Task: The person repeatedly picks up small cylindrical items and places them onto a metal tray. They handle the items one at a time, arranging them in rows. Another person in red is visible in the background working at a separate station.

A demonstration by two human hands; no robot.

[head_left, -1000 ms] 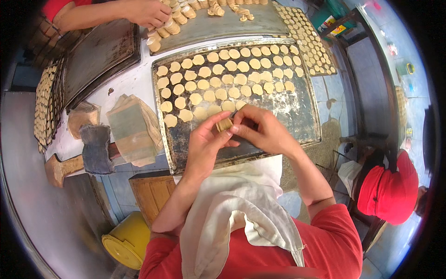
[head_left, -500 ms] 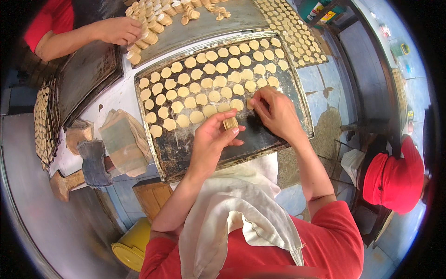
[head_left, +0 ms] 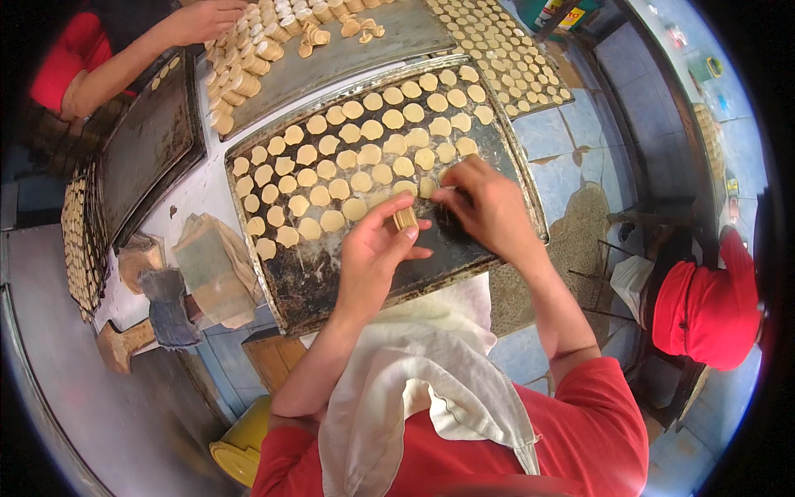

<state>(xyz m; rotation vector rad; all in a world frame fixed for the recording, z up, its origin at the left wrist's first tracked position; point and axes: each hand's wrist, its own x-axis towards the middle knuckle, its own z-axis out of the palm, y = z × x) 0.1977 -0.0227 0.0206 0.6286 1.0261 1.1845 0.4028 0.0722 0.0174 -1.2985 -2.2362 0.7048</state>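
A dark baking tray [head_left: 306, 286] lies in front of me, with rows of thin, pale round dough discs [head_left: 370, 154] on it. My left hand [head_left: 373, 257] is closed round a short stack of dough discs [head_left: 405, 218] above the tray's near half, gripping it between thumb and fingers. To its right, my right hand [head_left: 489, 207] hovers low over the tray with thumb and fingers bent together. A single dough disc [head_left: 427, 186] lies right beside those fingertips. Whether anything is between them is hidden.
Beyond my tray stands another tray [head_left: 348, 62] with stacked discs and some crumpled dough scraps [head_left: 313, 39]. A co-worker's hand [head_left: 203, 21] reaches over it. More filled discs lie on a tray [head_left: 497, 62] at far right. Folded cloths [head_left: 215, 269] and a wooden-handled tool [head_left: 124, 341] lie left.
My right fingers have come slightly away from the disc they were touching, which now lies on the tray. The co-worker's hand has moved up and away from the stacks' near end. The view has shifted slightly.
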